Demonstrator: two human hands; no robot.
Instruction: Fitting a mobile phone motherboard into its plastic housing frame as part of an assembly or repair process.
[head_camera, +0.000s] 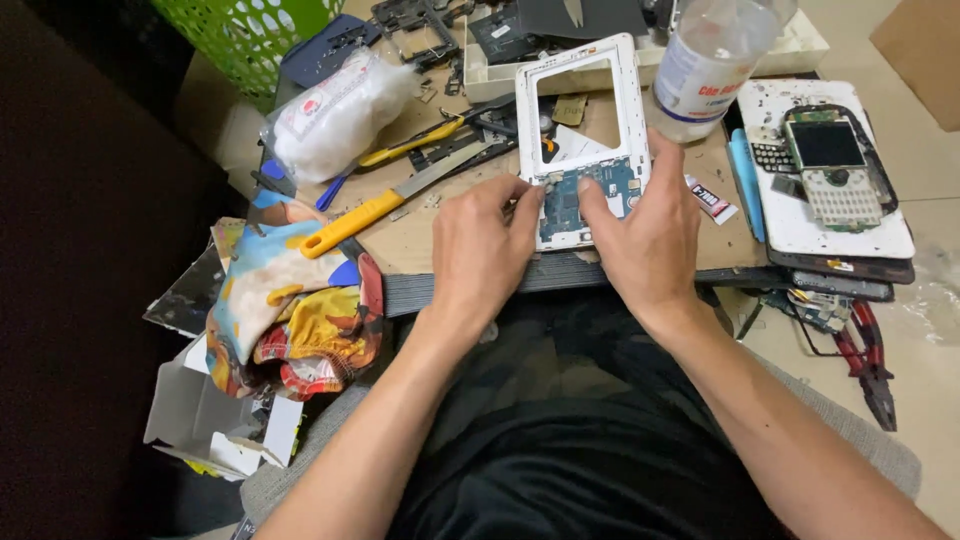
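A white phone frame (578, 72) lies on the brown work board (425, 235), its lower part holding a blue circuit board (566, 200). My left hand (480, 250) rests at the frame's lower left edge, fingertips touching the frame. My right hand (650, 235) grips the frame's lower right side, thumb pressed on the circuit board. Both hands hold the frame flat against the board.
A yellow-handled knife (375, 210) and a bag of white cotton (335, 115) lie to the left. A clear plastic bottle (705, 65) stands behind. Stacked phone parts (835, 170) sit at right, red pliers (870, 365) below them. A colourful cloth (285, 300) hangs at left.
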